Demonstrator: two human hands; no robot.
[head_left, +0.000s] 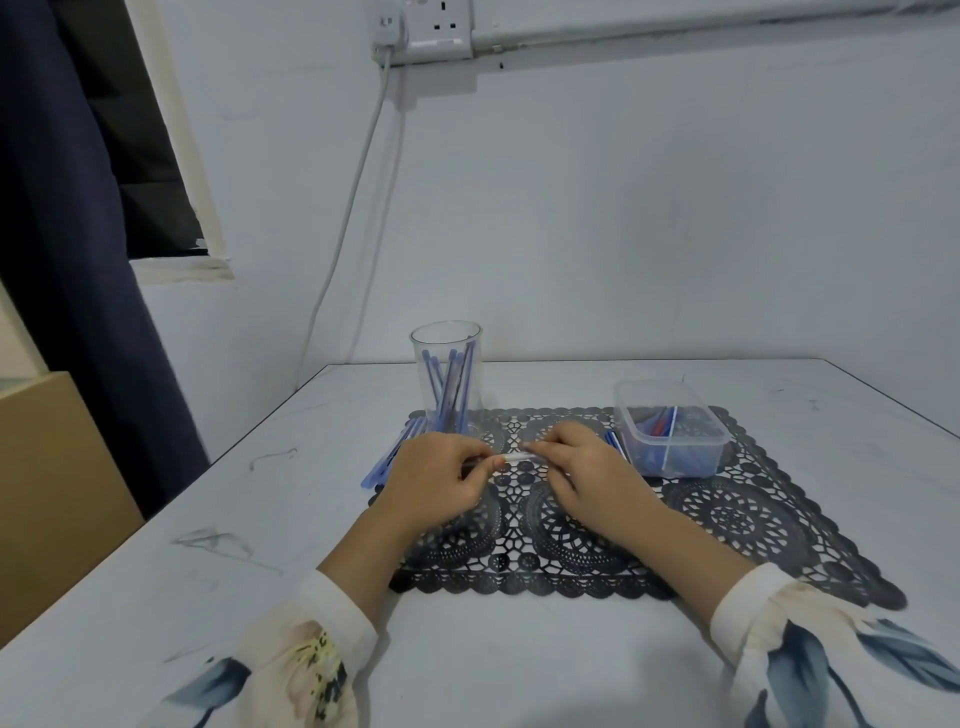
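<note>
Both hands meet over a black lace placemat (727, 519). My left hand (431, 480) and my right hand (587, 470) each pinch one end of a thin white pen barrel (517, 458), held level just above the mat. Behind my left hand stands a clear plastic cup (448, 364) with several blue pens upright in it. More blue pens (387, 460) lie flat on the mat to the left of my left hand, partly hidden by it.
A clear plastic box (670, 395) with blue and red pen parts sits on the mat's right side, with blue pens (614, 442) beside it. The white table (260, 519) meets a wall; a cable hangs from a socket (439, 26). Dark curtain (78, 260) at left.
</note>
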